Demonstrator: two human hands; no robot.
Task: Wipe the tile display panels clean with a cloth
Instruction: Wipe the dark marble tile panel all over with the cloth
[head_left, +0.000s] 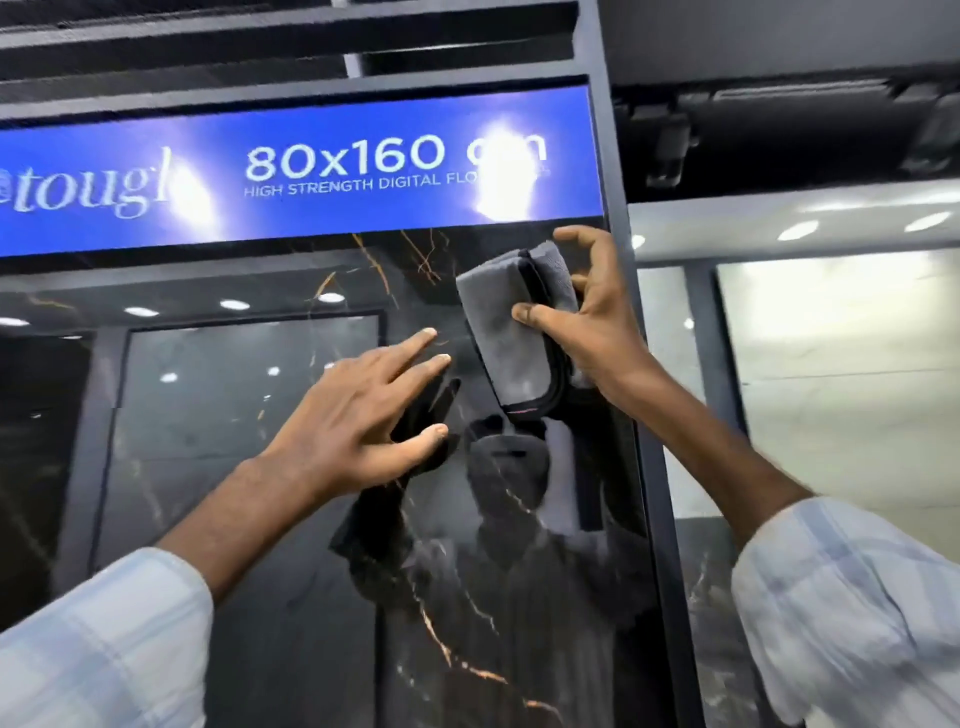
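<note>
Folded cloth (511, 338) in R hand (602, 327)

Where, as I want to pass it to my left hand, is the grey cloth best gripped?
Pinch the cloth at its free lower-left edge, from the left: the right hand holds its upper right side, leaving folded layers exposed below its thumb.

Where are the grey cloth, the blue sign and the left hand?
grey cloth (500, 353): head view, its flat front fold.
blue sign (343, 156): head view, its white size lettering.
left hand (358, 415): head view, its back.
</note>
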